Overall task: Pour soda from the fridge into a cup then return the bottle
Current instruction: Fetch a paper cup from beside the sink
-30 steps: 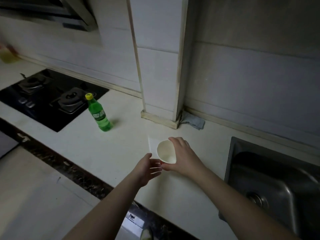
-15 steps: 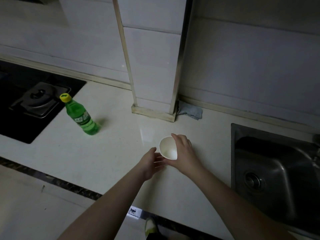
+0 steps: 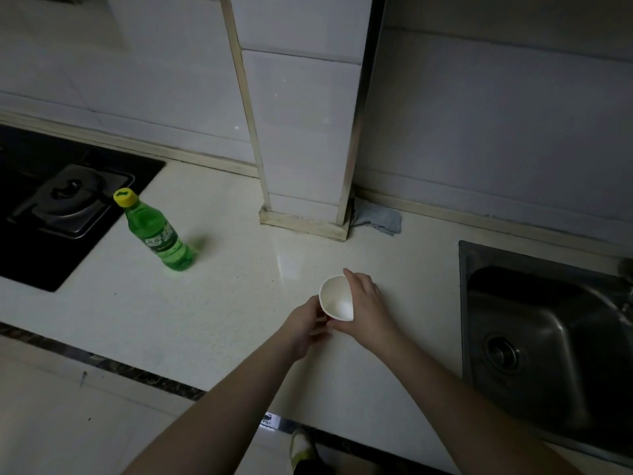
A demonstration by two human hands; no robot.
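A small white paper cup [image 3: 336, 298] sits on the pale countertop [image 3: 219, 303] in front of me, its mouth tipped toward the camera, and it looks empty. My right hand [image 3: 368, 308] wraps round its right side. My left hand [image 3: 303, 325] touches the cup's lower left side with curled fingers. A green soda bottle [image 3: 156, 234] with a yellow cap stands upright to the left, near the stove, apart from both hands. The fridge is out of view.
A black gas stove [image 3: 51, 207] lies at the left. A steel sink [image 3: 548, 337] is sunk in at the right. A tiled column [image 3: 305, 132] rises from the counter behind the cup, with a grey cloth [image 3: 378, 219] at its foot.
The view has shifted right and down. Both hands have stayed on the cup, and my left hand has closed in against its side. The bottle has not moved.
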